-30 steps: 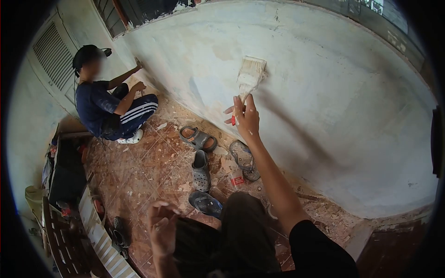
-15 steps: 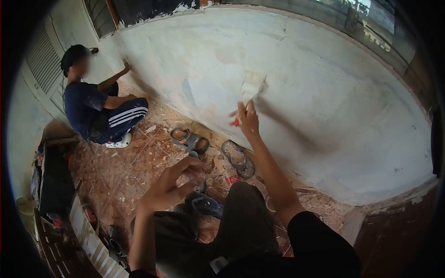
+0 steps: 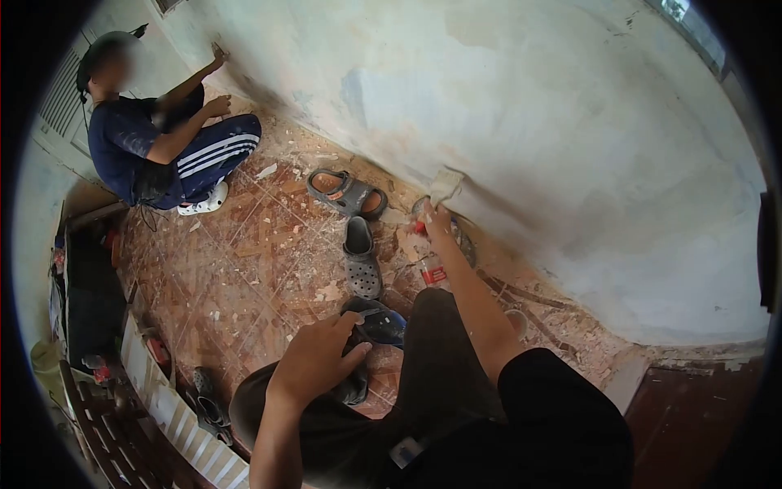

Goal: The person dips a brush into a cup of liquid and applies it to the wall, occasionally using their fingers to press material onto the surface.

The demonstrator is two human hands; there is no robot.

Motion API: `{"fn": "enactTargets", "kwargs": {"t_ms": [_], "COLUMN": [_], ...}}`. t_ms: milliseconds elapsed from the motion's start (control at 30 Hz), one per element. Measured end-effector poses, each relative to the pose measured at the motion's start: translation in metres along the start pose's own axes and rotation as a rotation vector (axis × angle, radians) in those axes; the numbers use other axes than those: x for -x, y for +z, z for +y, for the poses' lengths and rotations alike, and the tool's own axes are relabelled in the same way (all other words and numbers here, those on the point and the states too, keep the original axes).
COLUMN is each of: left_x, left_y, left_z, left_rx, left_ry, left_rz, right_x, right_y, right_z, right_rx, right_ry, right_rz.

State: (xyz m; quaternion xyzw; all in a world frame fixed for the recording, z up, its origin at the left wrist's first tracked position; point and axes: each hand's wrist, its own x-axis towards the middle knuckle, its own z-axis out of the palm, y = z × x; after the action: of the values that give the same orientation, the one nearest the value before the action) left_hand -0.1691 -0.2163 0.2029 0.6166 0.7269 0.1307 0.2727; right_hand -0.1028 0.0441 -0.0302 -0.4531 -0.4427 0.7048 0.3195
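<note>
My right hand grips a wide paintbrush by its red handle, with the pale bristles pressed low on the whitish wall, just above the floor. My left hand rests on my left knee, fingers curled loosely and holding nothing. I am crouched, with dark trousers covering my knees.
Another person in a dark shirt and striped trousers sits at the far left, one hand on the wall. Sandals and clogs lie on the tiled floor amid paint flakes. Slatted furniture stands at lower left.
My right hand has swept the brush down the wall from chest height to near the floor. My left hand has dropped from the air onto my knee. The view has tilted downward.
</note>
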Motion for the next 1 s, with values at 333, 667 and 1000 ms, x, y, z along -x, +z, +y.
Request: {"fn": "enactTargets", "kwargs": {"t_ms": [333,667,1000], "left_x": [0.003,0.001,-0.003], "left_y": [-0.006,-0.007,-0.006], "left_z": [-0.003,-0.002,0.002], "left_rx": [-0.092,-0.083,-0.101], "left_ry": [-0.156,-0.202,-0.253], "left_rz": [-0.022,-0.061,-0.127], "right_x": [0.021,-0.019,0.003], "right_y": [0.061,-0.012,0.022], "right_z": [-0.071,0.05,-0.041], "right_rx": [0.089,0.172,0.301], "right_ry": [-0.568,-0.183,-0.757], "right_rz": [0.392,0.37,0.364]}}
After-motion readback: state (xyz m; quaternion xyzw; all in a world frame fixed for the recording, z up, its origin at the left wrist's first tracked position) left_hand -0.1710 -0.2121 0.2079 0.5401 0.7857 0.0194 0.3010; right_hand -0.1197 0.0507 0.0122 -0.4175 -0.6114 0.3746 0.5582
